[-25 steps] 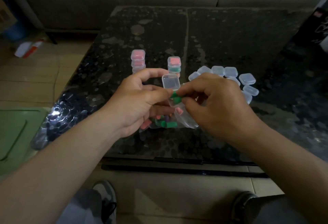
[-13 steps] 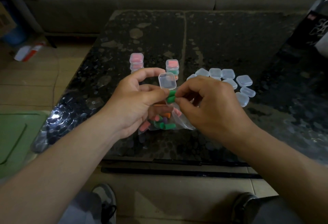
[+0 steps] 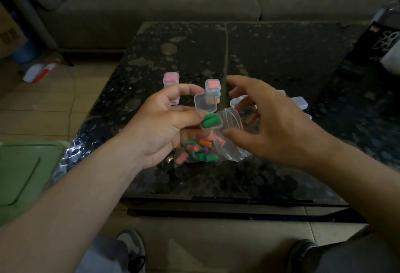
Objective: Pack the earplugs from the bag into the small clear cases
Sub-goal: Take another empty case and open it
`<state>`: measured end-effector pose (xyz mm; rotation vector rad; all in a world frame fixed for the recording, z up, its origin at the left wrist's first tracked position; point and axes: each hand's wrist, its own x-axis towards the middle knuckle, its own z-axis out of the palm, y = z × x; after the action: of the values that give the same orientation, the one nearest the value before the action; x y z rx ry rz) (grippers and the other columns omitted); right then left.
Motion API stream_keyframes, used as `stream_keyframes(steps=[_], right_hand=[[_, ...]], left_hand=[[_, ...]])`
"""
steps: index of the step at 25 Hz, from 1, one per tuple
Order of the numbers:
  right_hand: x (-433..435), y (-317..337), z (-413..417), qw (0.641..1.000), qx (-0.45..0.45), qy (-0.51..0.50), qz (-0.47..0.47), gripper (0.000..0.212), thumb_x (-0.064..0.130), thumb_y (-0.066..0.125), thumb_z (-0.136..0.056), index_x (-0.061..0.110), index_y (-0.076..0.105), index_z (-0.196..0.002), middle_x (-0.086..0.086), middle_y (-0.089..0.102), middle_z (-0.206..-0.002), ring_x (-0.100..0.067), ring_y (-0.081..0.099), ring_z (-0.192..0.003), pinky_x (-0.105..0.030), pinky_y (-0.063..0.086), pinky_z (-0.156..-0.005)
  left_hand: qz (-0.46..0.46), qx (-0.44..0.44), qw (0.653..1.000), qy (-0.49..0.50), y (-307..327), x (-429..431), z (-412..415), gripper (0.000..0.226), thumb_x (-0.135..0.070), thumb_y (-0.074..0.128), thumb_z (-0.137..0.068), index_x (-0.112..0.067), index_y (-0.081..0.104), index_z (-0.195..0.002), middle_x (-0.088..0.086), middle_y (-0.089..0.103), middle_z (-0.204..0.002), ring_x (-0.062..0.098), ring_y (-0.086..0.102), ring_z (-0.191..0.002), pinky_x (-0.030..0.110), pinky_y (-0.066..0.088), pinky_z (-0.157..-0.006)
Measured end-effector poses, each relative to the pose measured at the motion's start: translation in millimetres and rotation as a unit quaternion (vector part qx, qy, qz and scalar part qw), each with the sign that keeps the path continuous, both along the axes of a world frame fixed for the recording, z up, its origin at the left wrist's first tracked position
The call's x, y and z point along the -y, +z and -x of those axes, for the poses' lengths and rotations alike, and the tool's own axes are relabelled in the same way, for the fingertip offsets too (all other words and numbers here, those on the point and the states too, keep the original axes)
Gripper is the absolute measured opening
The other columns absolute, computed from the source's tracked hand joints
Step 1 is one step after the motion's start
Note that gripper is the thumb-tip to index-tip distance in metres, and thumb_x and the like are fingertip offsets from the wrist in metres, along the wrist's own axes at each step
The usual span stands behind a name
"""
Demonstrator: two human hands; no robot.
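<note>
My left hand (image 3: 164, 121) holds a small clear case (image 3: 207, 112) with its lid flipped up; green earplugs (image 3: 210, 120) lie in its base. My right hand (image 3: 275, 125) hovers just right of the case with fingers spread, holding nothing. Below both hands a clear zip bag (image 3: 227, 147) lies on the dark table (image 3: 281, 56), holding several pink, green, orange and purple earplugs (image 3: 195, 150). Two stacks of filled cases stand behind: one (image 3: 171, 77) at the left, one (image 3: 213, 85) at the centre. Empty clear cases (image 3: 299, 102) lie partly hidden behind my right hand.
A grey sofa (image 3: 173, 2) runs along the far side of the table. A green lid or bin (image 3: 23, 173) sits on the floor at the left. A dark box (image 3: 381, 41) stands at the table's right edge. My shoes show below the table's front edge.
My right hand has let go of the green earplugs, which now sit in the case, and has opened and pulled back to the right.
</note>
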<state>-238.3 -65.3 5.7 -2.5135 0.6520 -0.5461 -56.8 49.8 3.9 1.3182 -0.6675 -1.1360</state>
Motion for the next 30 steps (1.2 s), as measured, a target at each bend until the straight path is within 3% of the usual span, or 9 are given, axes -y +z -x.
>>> stream_keyframes(steps=[3, 5, 8, 11, 14, 17, 21, 25, 30], right_hand=[[-2, -4, -1, 1.0, -0.017, 0.018, -0.005, 0.091, 0.057, 0.065, -0.076, 0.031, 0.028, -0.155, 0.013, 0.051, -0.134, -0.001, 0.053, -0.115, -0.018, 0.05, -0.091], [-3, -10, -3, 0.999, 0.011, 0.027, 0.022, 0.07, 0.048, 0.067, -0.084, 0.027, 0.045, -0.147, 0.01, 0.058, -0.125, -0.002, 0.056, -0.105, -0.022, 0.052, -0.086], [-5, -13, -7, 0.995, 0.067, 0.054, 0.057, 0.032, 0.034, 0.071, -0.088, 0.02, 0.069, -0.117, 0.006, 0.066, -0.101, -0.006, 0.059, -0.088, -0.026, 0.051, -0.074], [-5, -15, -8, 0.994, 0.08, 0.051, 0.062, 0.027, 0.032, 0.068, -0.091, 0.018, 0.072, -0.113, 0.004, 0.068, -0.096, -0.007, 0.059, -0.084, -0.029, 0.051, -0.071], [-5, -15, -7, 0.995, 0.079, 0.038, 0.049, 0.027, 0.031, 0.07, -0.091, 0.02, 0.071, -0.115, 0.004, 0.068, -0.1, -0.008, 0.061, -0.087, -0.032, 0.053, -0.074], [-4, -16, -7, 0.993, 0.074, 0.024, 0.084, 0.031, 0.029, 0.074, -0.089, 0.016, 0.069, -0.117, 0.002, 0.066, -0.102, -0.009, 0.06, -0.085, -0.032, 0.055, -0.072], [-1, -13, -11, 0.99, 0.067, 0.039, 0.116, 0.032, 0.033, 0.068, -0.09, 0.014, 0.068, -0.115, -0.003, 0.066, -0.101, -0.017, 0.062, -0.084, -0.042, 0.056, -0.069], [6, -13, -10, 0.989, 0.049, 0.051, 0.13, 0.043, 0.045, 0.052, -0.089, 0.016, 0.065, -0.118, -0.002, 0.064, -0.099, -0.021, 0.062, -0.081, -0.048, 0.055, -0.065], [5, -25, -3, 0.981, 0.042, 0.054, 0.179, 0.035, 0.039, 0.056, -0.09, 0.018, 0.063, -0.117, -0.003, 0.066, -0.096, -0.025, 0.064, -0.077, -0.046, 0.055, -0.057]], left_hand=[[-0.006, 0.001, 0.999, -0.035, 5, -3, 1, 0.034, 0.001, 0.069, -0.082, -0.011, 0.066, -0.113, 0.021, 0.077, -0.097, 0.034, 0.077, -0.084, 0.036, 0.065, -0.07], [-0.001, -0.001, 0.998, -0.056, 7, -6, 3, 0.027, 0.0, 0.068, -0.083, -0.006, 0.068, -0.109, 0.021, 0.077, -0.097, 0.032, 0.077, -0.082, 0.033, 0.065, -0.065], [0.01, 0.019, 0.998, -0.066, 9, -11, 2, 0.031, -0.006, 0.071, -0.076, -0.001, 0.07, -0.106, 0.026, 0.075, -0.098, 0.034, 0.073, -0.079, 0.027, 0.059, -0.054], [0.056, 0.113, 0.989, -0.077, 6, -12, 1, 0.026, -0.007, 0.082, -0.077, -0.014, 0.078, -0.102, 0.017, 0.078, -0.101, 0.032, 0.077, -0.089, 0.038, 0.065, -0.077], [0.107, 0.375, 0.92, -0.039, -1, -15, 1, 0.037, 0.0, 0.082, -0.082, -0.031, 0.075, -0.099, -0.003, 0.078, -0.092, 0.009, 0.077, -0.085, 0.024, 0.062, -0.074], [0.151, 0.553, 0.82, -0.009, -5, -12, -6, 0.033, -0.005, 0.084, -0.082, -0.024, 0.076, -0.108, -0.011, 0.072, -0.097, 0.003, 0.071, -0.088, 0.02, 0.059, -0.077], [0.177, 0.614, 0.769, -0.027, -8, -6, -10, 0.026, -0.006, 0.082, -0.083, -0.012, 0.077, -0.108, -0.006, 0.068, -0.098, 0.004, 0.064, -0.089, 0.02, 0.054, -0.079], [0.194, 0.634, 0.748, -0.039, -11, 0, -9, 0.023, -0.011, 0.074, -0.086, -0.01, 0.075, -0.109, 0.0, 0.068, -0.1, 0.012, 0.065, -0.09, 0.03, 0.054, -0.078], [0.175, 0.647, 0.736, -0.095, -18, 6, -3, 0.021, -0.018, 0.067, -0.089, -0.01, 0.074, -0.108, 0.002, 0.067, -0.105, 0.018, 0.065, -0.094, 0.044, 0.056, -0.077]])
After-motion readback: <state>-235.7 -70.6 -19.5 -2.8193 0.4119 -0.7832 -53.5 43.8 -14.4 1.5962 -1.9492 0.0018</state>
